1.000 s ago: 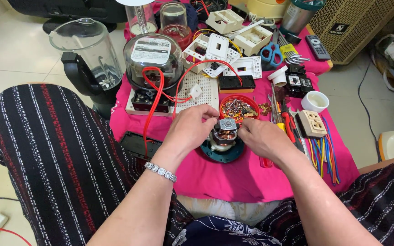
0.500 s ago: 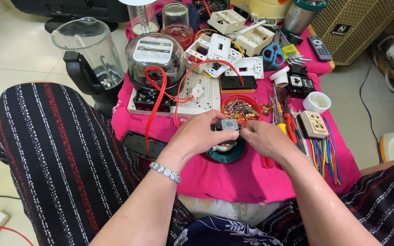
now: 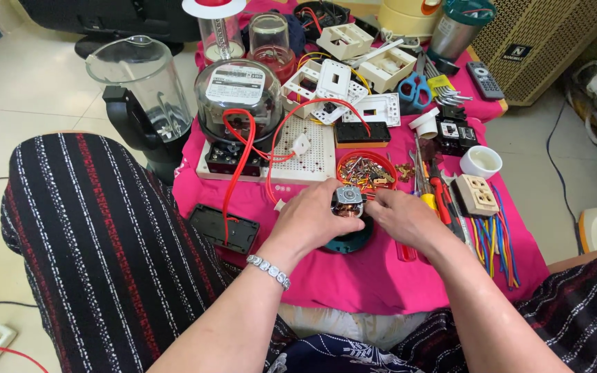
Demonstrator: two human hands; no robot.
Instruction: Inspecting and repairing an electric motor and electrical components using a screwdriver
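At the far left stands a blender jug (image 3: 139, 90), then an electricity meter (image 3: 238, 97) with red wires. The left hand (image 3: 310, 221) has its grip closed around a small motor (image 3: 347, 202), held over the pink worktop (image 3: 381, 276). The right hand (image 3: 403, 218) touches the motor's side; I cannot tell its grip. Coloured wires (image 3: 495, 249) lie at the right.

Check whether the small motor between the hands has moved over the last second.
Yes, slightly. The small motor sat nearer the dark round base before; now the left hand holds it a little higher, closer to the red dish of screws.
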